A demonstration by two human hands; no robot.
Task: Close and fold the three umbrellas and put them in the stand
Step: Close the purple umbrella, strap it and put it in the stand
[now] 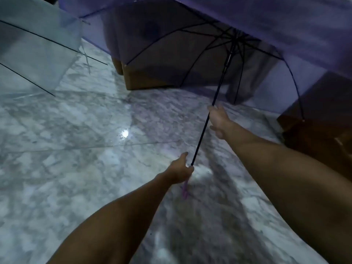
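Clearly two umbrellas are in view, both open. The purple umbrella [266,21] spreads its translucent canopy across the top and right of the view, its dark ribs fanning out from a hub, and its dark shaft [204,128] runs down and to the left toward the person. The left hand [181,171] is clamped around the bottom of that shaft at the handle, where a purple strap [185,189] dangles below the fist. The right hand [218,120] is higher up the shaft, thumb and fingers touching it in a loose hold; motion blur hides how firmly it grips. The second one, a clear umbrella [38,52] with thin dark ribs, sits at the upper left, well apart from both hands.

Both forearms are bare. Underneath is a polished grey-and-white marble floor [76,149], with one bright spot of reflected light on it. Brown wooden furniture [144,79] stands behind the purple canopy, with more dark wood at the right edge.
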